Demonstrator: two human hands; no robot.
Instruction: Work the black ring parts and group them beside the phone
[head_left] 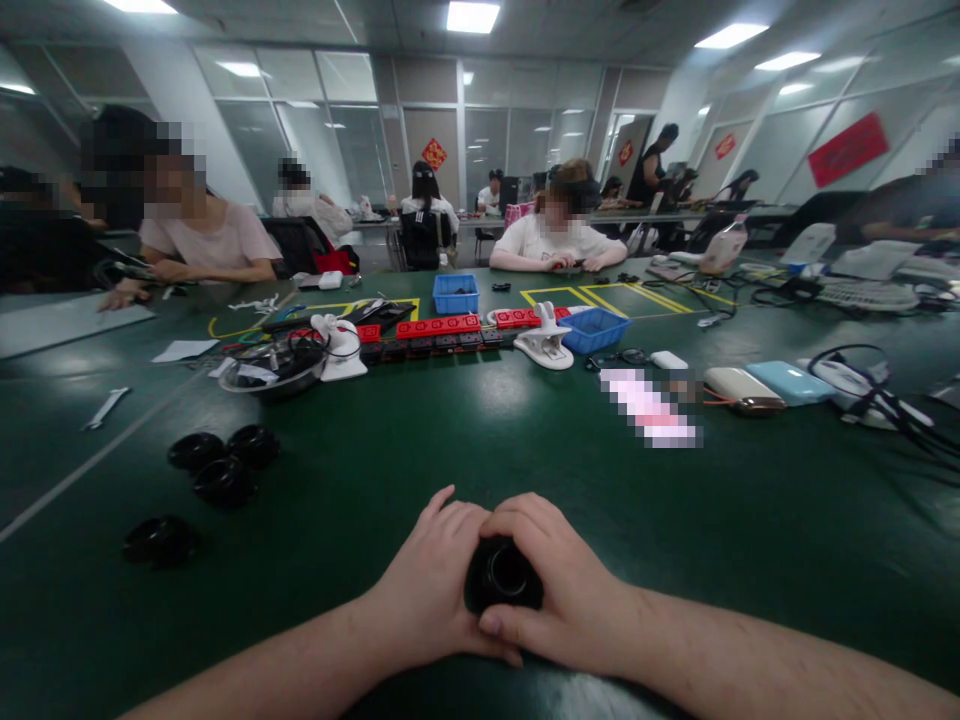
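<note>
Both my hands close around a round black part with a ring-shaped opening on top, low over the green table near its front edge. My left hand wraps its left side, with one finger sticking out. From the right, my right hand curls over it, fingers behind and thumb in front. The part's lower side is hidden by my hands. To the left on the table lie several similar black round parts: a group of three and a single one nearer to me.
On the green table stand a glass bowl of small items, red power strips, a white clip stand and blue baskets. A wrench lies left; power banks and cables lie right. Other people sit across the table.
</note>
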